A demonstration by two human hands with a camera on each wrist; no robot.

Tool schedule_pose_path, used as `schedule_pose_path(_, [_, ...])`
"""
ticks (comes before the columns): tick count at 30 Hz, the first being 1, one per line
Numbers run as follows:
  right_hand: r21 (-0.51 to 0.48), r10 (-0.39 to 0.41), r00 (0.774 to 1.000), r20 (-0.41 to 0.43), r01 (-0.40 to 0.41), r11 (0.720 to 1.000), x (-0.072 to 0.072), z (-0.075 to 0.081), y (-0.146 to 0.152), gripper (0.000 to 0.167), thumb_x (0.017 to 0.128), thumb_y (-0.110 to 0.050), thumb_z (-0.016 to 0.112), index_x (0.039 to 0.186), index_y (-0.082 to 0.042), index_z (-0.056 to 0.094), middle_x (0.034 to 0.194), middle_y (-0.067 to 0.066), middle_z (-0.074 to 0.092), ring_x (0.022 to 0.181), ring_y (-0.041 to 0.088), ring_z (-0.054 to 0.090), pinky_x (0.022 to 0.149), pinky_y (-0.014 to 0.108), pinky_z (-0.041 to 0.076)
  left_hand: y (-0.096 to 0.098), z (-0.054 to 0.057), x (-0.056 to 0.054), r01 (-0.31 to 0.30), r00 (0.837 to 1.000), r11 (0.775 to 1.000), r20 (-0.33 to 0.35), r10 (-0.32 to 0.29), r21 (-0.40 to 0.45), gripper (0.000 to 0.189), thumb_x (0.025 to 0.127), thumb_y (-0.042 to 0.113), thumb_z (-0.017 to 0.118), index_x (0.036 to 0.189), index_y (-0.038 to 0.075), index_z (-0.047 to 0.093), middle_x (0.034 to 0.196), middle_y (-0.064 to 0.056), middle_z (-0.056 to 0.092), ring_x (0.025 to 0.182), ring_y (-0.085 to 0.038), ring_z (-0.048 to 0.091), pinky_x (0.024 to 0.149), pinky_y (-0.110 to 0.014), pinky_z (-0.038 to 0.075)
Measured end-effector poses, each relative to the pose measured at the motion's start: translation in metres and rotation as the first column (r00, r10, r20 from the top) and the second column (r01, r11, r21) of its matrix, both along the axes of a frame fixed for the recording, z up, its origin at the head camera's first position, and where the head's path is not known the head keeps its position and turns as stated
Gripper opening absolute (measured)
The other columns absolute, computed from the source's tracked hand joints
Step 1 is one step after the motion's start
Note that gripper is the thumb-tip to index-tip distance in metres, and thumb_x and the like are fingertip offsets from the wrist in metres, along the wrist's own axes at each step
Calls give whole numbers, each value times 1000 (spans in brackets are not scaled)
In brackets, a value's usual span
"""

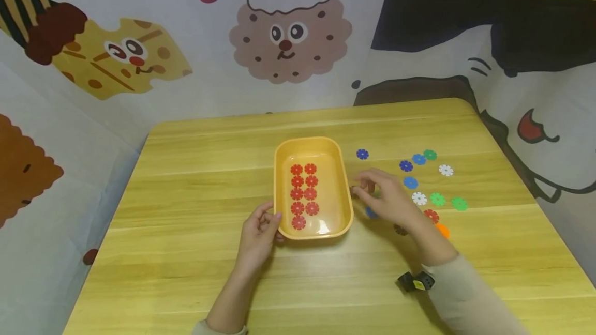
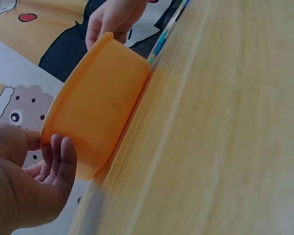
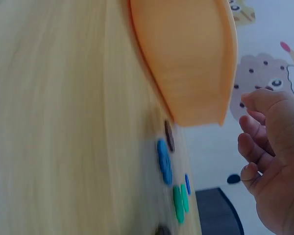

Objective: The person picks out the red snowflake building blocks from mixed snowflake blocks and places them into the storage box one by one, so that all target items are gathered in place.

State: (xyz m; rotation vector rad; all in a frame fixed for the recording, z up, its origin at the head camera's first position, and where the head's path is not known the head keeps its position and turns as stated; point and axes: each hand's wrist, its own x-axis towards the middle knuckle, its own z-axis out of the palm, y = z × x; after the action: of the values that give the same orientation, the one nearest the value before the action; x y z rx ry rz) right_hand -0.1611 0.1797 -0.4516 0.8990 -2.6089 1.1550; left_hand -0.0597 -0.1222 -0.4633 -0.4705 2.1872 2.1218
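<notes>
A yellow-orange plastic tray (image 1: pixel 332 182) stands on the wooden table, with several red flower-shaped discs (image 1: pixel 297 194) laid in two columns inside it. My left hand (image 1: pixel 258 234) holds the tray's near left corner; in the left wrist view its thumb is at the rim and its fingers lie against the outer wall (image 2: pixel 95 93). Just right of the tray is my right hand (image 1: pixel 384 198), fingers loosely bent. In the right wrist view that hand (image 3: pixel 279 142) shows nothing in its grasp. A brown disc (image 3: pixel 169 135) lies on the table beside the tray.
Right of the tray lie scattered discs: dark blue (image 1: pixel 362 154), light blue (image 1: pixel 410 182), white (image 1: pixel 445 170), green (image 1: pixel 437 199), red (image 1: pixel 431 215) and orange (image 1: pixel 442 230). A black device (image 1: pixel 416 281) is at the right wrist. A cartoon-printed cloth (image 1: pixel 186 92) hangs behind the table.
</notes>
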Motion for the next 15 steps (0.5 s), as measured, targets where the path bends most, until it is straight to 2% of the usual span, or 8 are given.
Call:
schedule_pose_path(7, [41, -20, 1000, 11, 20, 999, 4, -6, 22, 23, 89, -6, 76, 111, -1, 71, 84, -5, 64, 71, 8, 57, 57, 29, 56, 0, -1, 0, 1, 1000, 1000, -8, -1, -2, 40, 101, 8, 61, 140, 1, 52, 92, -14, 61, 67, -17, 65, 63, -30, 64])
schedule_pose_path(15, [71, -62, 997, 37, 60, 996, 7, -14, 39, 23, 90, -6, 76, 111, 0, 70, 88, -2, 67, 76, 11, 60, 65, 27, 57, 0, -1, 0, 6, 1000, 1000, -14, -6, -7, 41, 102, 9, 61, 140, 1, 52, 91, -15, 60, 68, -17, 65, 64, -30, 64])
